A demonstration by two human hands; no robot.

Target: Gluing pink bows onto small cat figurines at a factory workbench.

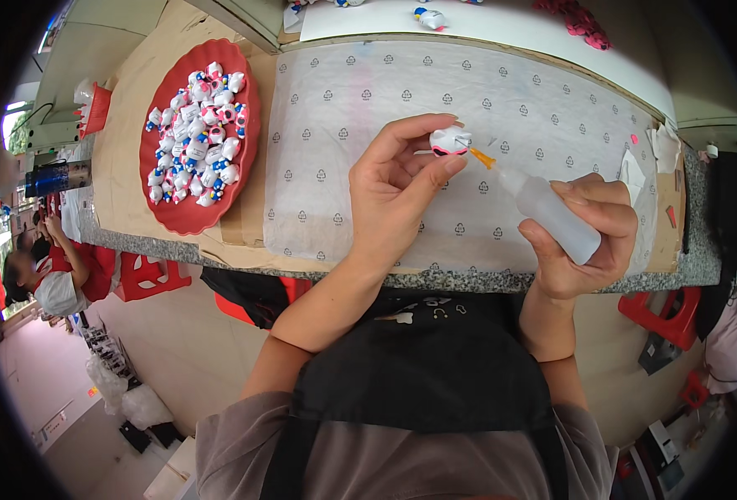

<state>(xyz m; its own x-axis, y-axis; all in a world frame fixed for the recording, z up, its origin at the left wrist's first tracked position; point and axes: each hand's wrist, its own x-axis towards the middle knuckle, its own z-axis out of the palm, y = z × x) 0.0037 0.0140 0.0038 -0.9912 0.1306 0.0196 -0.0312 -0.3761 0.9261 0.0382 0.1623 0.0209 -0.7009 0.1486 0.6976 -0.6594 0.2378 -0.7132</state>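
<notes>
Between the thumb and fingers of my left hand [397, 179] is a small white figurine [449, 140] with a pink and black part. My right hand [589, 229] grips a translucent squeeze bottle [556, 215] fitted with an orange dispensing tip [482, 157]. The tip points left at the figurine and comes right up to its side; whether they touch I cannot tell. Both hands are above a white sheet [318, 208] printed with small dark symbols. To the left, a red scalloped tray [153, 142] holds many small white figurines [193, 133] with blue and pink parts.
A white shelf [502, 29] at the back bears a few figurines [429, 18] and a row of dark pink pieces [585, 25]. A red basket [95, 108] stands left of the tray. Another person [60, 267] sits at far left. A red stool [664, 317] is below the table's right side.
</notes>
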